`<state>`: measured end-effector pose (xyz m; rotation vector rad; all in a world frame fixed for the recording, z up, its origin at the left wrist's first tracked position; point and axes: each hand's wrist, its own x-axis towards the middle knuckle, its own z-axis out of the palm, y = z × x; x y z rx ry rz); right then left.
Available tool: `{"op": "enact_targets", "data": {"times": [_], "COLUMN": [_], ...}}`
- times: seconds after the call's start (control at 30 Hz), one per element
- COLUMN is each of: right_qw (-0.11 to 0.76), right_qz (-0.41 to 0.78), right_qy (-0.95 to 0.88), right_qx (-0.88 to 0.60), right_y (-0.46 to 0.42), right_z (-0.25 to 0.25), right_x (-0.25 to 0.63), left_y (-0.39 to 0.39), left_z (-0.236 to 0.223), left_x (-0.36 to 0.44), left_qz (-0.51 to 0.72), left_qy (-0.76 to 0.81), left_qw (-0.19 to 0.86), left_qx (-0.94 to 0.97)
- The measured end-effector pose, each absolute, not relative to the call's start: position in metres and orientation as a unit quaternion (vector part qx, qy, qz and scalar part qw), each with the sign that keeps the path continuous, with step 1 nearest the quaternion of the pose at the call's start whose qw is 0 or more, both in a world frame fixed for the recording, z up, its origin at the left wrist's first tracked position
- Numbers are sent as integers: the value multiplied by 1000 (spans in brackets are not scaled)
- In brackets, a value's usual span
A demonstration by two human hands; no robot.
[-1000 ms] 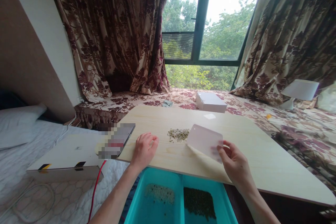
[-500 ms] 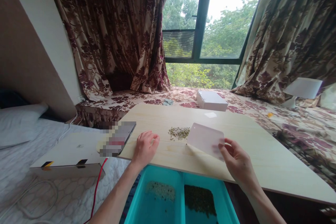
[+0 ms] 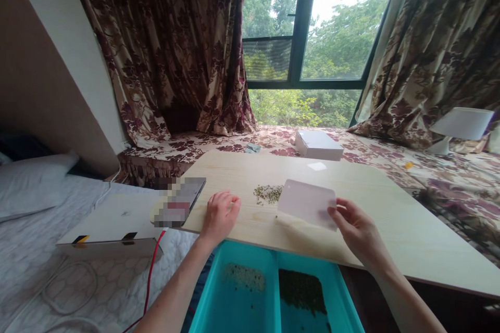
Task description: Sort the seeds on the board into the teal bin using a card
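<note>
My right hand (image 3: 357,226) pinches the right edge of a translucent plastic sheet (image 3: 307,203) with rounded corners. The sheet is tilted over the wooden tabletop, its left end beside a small spread of greenish beans (image 3: 266,194) and partly over it. My left hand (image 3: 222,216) rests on the tabletop left of the beans, fingers loosely bent, holding nothing. Below the table edge is a turquoise two-part bin (image 3: 277,291). Its left compartment holds pale grains (image 3: 245,277) with a few dark bits; a mass of dark green beans (image 3: 301,291) lies in the right one.
The pale wooden tabletop (image 3: 394,218) carries a dark flat device (image 3: 197,187), partly pixelated, at its left edge, with a red cable (image 3: 151,265). A white box (image 3: 319,144) sits on the window ledge behind. Another white box (image 3: 109,218) lies on the bed.
The plastic sheet has turned slightly, its lower left corner now higher, nearer the beans. My left hand stays on the table. The whole view has shifted a little.
</note>
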<state>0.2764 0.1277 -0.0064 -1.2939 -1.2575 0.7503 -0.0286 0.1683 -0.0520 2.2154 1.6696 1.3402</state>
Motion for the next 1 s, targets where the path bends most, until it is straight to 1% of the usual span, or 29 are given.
{"op": "enact_targets", "data": {"times": [0.13,0.27,0.4,0.57,0.77,1.0], "right_qw": [558,528,452,352,283,253], "right_qz": [350,406,499,581,627,622], "right_qy": [-546,-578,-605,-623,-628,-639], "right_qx": [-518,-471,-425,-389,-364,-374], "right_y": [134,151,178,210,225,219], "right_z": [3,13,20,18,7,14], "right_x": [272,258,235,202,191,210], "left_y": [163,141,109,79,68,74], "left_z": [-44,-35,-30,-35,-48,-51], "left_x": [-29,-33,-41,-55,-56,-43], "left_qz": [513,589,611,682,663,661], "left_qy": [516,532,527,527,544,542], "left_qw": [71,127,144,105,100,92], "left_qx": [682,594,573,495,504,511]}}
